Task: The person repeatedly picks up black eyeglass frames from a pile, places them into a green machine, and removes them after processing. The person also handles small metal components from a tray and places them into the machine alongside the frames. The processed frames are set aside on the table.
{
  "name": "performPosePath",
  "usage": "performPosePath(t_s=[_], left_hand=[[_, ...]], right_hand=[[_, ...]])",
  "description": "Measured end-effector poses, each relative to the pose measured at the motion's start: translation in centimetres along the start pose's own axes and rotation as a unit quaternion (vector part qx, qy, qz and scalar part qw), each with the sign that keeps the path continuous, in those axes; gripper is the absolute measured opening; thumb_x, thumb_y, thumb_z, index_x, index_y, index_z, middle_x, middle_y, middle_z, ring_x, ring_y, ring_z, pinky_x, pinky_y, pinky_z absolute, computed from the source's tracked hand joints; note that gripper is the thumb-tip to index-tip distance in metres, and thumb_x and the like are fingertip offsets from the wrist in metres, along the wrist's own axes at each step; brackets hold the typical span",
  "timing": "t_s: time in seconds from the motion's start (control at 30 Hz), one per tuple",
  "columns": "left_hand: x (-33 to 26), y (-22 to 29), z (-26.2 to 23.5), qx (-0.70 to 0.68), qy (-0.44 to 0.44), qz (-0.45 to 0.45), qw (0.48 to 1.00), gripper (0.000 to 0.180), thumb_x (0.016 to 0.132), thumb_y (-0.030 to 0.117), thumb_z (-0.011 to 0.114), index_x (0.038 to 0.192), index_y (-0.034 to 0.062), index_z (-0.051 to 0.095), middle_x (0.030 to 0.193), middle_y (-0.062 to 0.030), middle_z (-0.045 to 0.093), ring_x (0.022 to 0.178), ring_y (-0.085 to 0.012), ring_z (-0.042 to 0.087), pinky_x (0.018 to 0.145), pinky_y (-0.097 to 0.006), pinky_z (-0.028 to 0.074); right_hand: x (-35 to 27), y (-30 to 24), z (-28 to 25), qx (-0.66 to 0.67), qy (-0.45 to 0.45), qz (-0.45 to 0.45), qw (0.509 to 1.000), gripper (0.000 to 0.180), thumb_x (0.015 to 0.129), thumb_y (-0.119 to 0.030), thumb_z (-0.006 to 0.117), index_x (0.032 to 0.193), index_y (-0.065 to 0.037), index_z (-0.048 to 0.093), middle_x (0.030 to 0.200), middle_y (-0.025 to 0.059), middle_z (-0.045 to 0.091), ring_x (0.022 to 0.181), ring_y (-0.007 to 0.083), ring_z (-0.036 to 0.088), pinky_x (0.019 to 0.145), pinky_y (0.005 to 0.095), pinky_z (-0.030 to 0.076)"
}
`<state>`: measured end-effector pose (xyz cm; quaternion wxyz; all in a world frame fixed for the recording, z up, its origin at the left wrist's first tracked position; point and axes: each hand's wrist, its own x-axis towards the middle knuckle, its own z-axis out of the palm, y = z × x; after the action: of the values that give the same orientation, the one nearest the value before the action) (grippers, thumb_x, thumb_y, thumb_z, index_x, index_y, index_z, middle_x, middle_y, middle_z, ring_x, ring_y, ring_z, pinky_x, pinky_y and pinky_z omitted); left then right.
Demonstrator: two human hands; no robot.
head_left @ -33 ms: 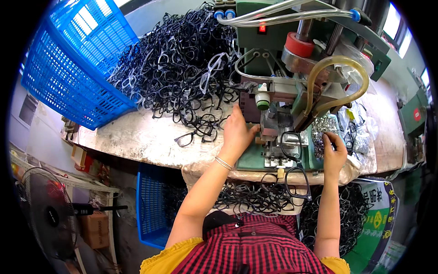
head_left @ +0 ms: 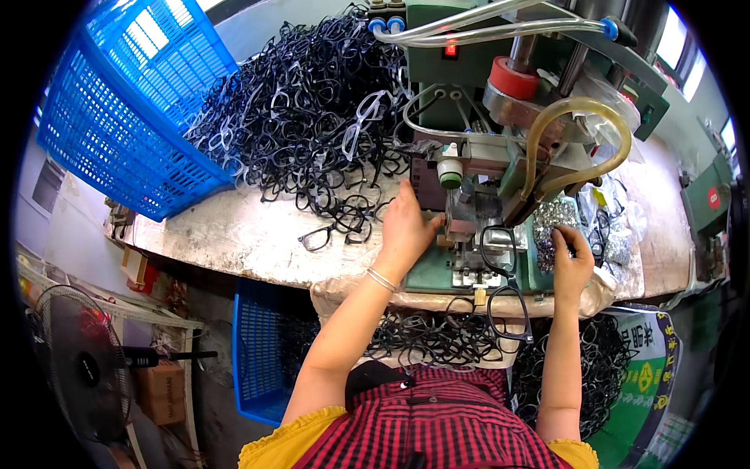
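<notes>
My left hand (head_left: 406, 230) reaches to the jig of a green bench machine (head_left: 500, 168). Its fingers are curled at the left end of a black eyeglass frame (head_left: 500, 248) that lies in the jig. My right hand (head_left: 572, 264) is to the right of the jig, fingertips pinched in a heap of small silvery metal parts (head_left: 553, 217). What the fingertips hold is too small to see. Another black frame (head_left: 509, 314) hangs over the bench's front edge below the jig. Behind my left hand lies a big pile of black frames (head_left: 305, 125).
A blue plastic basket (head_left: 117, 117) leans at the far left of the worn white bench (head_left: 226, 242). More frames lie in my lap (head_left: 422, 340) and in a bag at the right (head_left: 605, 367). A blue crate (head_left: 254, 352) and a fan (head_left: 78, 367) stand below.
</notes>
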<state>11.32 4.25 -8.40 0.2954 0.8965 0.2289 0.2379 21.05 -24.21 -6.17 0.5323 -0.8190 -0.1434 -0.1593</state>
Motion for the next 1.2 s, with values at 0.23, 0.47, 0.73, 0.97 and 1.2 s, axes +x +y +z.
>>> performPosePath(t_s=[0.23,0.47,0.73,0.97,1.2], left_hand=[[-0.1,-0.4,0.3,-0.008,0.071,0.02,0.997,0.059,0.075,0.024,0.084,0.115,-0.0045,0.051,0.093,-0.0254,0.067,0.089,-0.0444,0.065,0.077,-0.047,0.053],[-3.8,-1.5,-3.9,-0.123,0.206,0.019,0.971,0.054,0.079,0.02,0.082,0.123,-0.0018,0.059,0.126,-0.0221,0.061,0.113,-0.0344,0.059,0.097,-0.045,0.045],[-0.4,-12.3,-10.2,0.267,0.114,0.157,0.944,0.013,0.076,0.012,0.078,0.089,0.0095,0.079,0.154,-0.0216,0.042,0.143,-0.043,0.037,0.111,-0.046,0.034],[-2.9,0.6,-12.7,-0.224,0.197,0.24,0.924,0.014,0.102,0.012,0.056,0.104,-0.0005,0.062,0.111,-0.0142,0.063,0.087,-0.0215,0.062,0.075,-0.03,0.052],[-0.3,11.5,-12.3,-0.407,0.128,0.298,0.854,0.012,0.105,0.008,0.046,0.107,-0.0014,0.052,0.104,-0.0196,0.064,0.077,-0.0236,0.065,0.069,-0.032,0.058]], right_hand=[[-0.2,0.2,-0.1,0.038,-0.001,0.028,0.999,0.014,0.09,-0.006,0.07,0.102,0.0,0.074,0.093,0.0042,0.073,0.086,0.0107,0.064,0.082,0.025,0.049],[-2.3,2.1,-2.9,0.053,0.071,0.039,0.995,0.014,0.091,-0.003,0.068,0.102,0.001,0.074,0.096,0.0053,0.073,0.091,0.0109,0.063,0.088,0.0264,0.048],[0.2,-8.5,1.6,0.132,-0.051,-0.162,0.977,0.015,0.078,-0.002,0.07,0.093,-0.002,0.073,0.092,0.0128,0.071,0.089,0.0292,0.067,0.082,0.0364,0.051],[-1.0,-9.3,3.7,0.364,-0.073,0.036,0.928,0.046,0.082,0.003,0.071,0.125,0.005,0.052,0.098,0.0058,0.068,0.094,0.0117,0.064,0.086,0.0256,0.049],[-2.0,-12.8,2.9,0.403,-0.109,0.107,0.902,0.05,0.086,0.001,0.067,0.131,0.004,0.046,0.104,0.0081,0.07,0.097,0.0126,0.063,0.09,0.0285,0.048]])
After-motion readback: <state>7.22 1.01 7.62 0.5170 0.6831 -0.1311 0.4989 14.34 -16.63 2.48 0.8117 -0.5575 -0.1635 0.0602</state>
